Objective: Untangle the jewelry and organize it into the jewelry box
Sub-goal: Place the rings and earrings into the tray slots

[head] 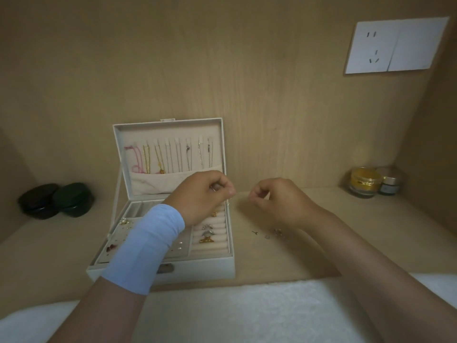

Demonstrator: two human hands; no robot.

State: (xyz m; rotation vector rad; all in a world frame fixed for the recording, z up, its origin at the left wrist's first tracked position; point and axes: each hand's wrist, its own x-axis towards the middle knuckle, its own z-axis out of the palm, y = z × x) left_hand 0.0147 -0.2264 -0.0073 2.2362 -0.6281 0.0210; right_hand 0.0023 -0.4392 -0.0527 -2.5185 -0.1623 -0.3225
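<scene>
One box (197, 269), one chain (230, 203), two hands (202, 194) (279, 200) — two black cases (38, 201) (73, 199), two jars (365, 182) (390, 185)

Open jewelry box (202, 269) — necklaces (173, 157) inside lid

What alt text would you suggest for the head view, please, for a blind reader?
A person's left hand and right hand pinch a fine chain between them over a wooden shelf. Below the left hand, an open jewelry box shows necklaces hung in its lid and rings in its tray; small loose pieces lie by the right wrist.
</scene>
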